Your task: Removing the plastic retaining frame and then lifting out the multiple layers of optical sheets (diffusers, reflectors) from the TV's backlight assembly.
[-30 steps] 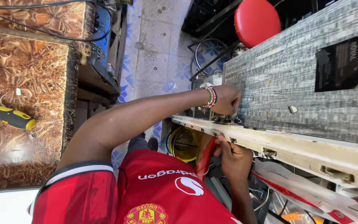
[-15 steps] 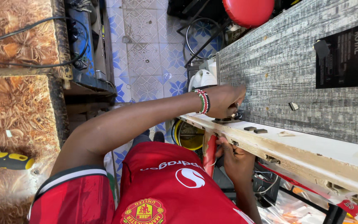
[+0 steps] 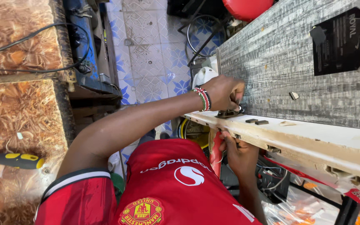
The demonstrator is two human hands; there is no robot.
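Left hand [image 3: 223,92] bunched, fingertips pinching a small metal fitting [image 3: 228,112] at the grey panel [image 3: 280,62] edge, beside the cream frame [image 3: 313,141] — probably light, stiff, slippery; best gripped at its rim. Right hand [image 3: 238,152] closed round a red-handled tool [image 3: 216,152] below.

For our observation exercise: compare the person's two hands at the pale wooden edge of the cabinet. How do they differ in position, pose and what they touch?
The left hand is above the pale wooden edge, curled over a small dark metal fitting; the right hand is beneath that edge, gripping a red-handled tool. The left hand's wrist carries a beaded bracelet; the right hand's wrist looks bare. Both work at the same end of the edge.
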